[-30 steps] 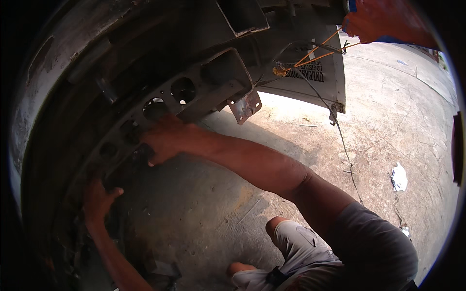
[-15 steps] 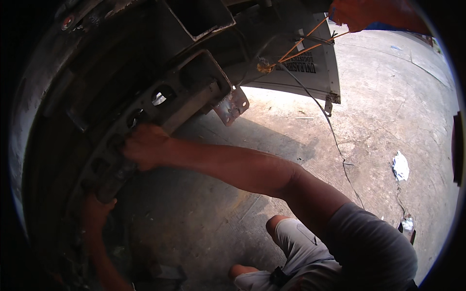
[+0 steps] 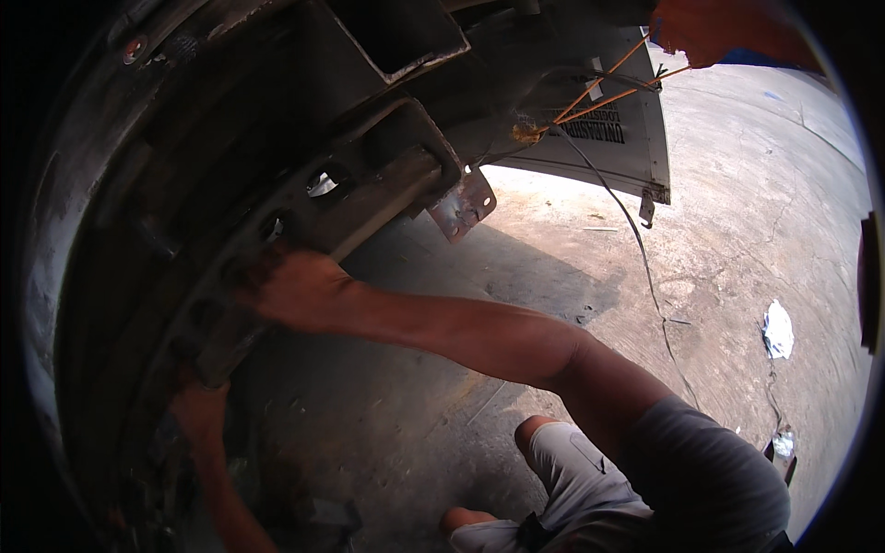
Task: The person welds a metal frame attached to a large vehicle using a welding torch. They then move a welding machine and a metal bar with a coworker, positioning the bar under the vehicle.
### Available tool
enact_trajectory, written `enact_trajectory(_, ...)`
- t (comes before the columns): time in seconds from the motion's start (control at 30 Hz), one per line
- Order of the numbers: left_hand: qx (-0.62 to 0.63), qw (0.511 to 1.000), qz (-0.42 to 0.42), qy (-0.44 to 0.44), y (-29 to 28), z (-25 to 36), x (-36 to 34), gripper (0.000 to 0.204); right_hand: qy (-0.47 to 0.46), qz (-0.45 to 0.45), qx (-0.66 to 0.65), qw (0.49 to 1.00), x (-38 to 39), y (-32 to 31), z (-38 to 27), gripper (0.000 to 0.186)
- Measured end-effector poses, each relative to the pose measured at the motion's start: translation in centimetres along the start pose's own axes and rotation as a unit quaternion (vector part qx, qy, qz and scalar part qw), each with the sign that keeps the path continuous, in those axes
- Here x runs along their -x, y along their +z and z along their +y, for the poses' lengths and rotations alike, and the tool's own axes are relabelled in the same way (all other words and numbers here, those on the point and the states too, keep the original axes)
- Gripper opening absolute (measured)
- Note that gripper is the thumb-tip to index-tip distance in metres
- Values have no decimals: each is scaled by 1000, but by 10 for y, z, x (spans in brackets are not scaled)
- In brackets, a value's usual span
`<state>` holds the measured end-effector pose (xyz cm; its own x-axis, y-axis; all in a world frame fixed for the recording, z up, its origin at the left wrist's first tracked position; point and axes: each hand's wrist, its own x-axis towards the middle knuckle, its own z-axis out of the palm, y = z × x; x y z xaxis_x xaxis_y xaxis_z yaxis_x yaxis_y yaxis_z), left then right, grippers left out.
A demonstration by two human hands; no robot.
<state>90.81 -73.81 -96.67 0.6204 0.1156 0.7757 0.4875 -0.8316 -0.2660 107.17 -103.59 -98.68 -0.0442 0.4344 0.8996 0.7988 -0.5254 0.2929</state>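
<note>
A long rust-brown metal bar (image 3: 392,189) runs slantwise along a dark steel rail with oval holes (image 3: 300,201). My right hand (image 3: 302,288) reaches across from the right and is closed over the middle of the bar, against the rail; its fingertips are lost in shadow. Further down on the left, my left hand (image 3: 198,405) is closed around the bar's lower end. That hand is dim and slightly blurred. A rusty plate with bolt holes (image 3: 466,205) hangs off the upper end, below an open box-shaped section (image 3: 429,120).
Another hollow square tube (image 3: 392,69) sits above. Orange cord (image 3: 599,97) and a dark wire (image 3: 641,244) hang beside a pale panel (image 3: 590,152). Crumpled white material (image 3: 777,329) lies on the concrete floor (image 3: 719,267). Orange-red cloth (image 3: 728,32) hangs at top right.
The whole view has shifted, so the frame and floor appear further right and slightly lower. Both hands remain at about the same places on the bar.
</note>
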Motion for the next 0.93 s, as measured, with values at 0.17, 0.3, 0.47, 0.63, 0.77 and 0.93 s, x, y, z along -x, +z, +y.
enact_trajectory(0.17,-48,993,64,82,5,14,5,84,-16,-75,2,997,0,-16,3,42)
enact_trajectory(0.3,72,980,165,80,-7,57,-15,59,3,-35,70,997,5,-24,22,60)
enact_trajectory(0.47,62,988,131,48,-13,38,-3,57,55,-94,3,994,-2,-17,1,68)
enact_trajectory(0.63,62,994,94,10,-9,36,6,56,-122,97,-223,962,22,-21,-33,52)
enact_trajectory(0.77,104,988,112,26,0,43,-2,61,113,-213,-580,778,82,42,-57,42)
enact_trajectory(0.93,42,962,258,83,55,26,1,43,257,-76,-746,610,69,107,-93,63)
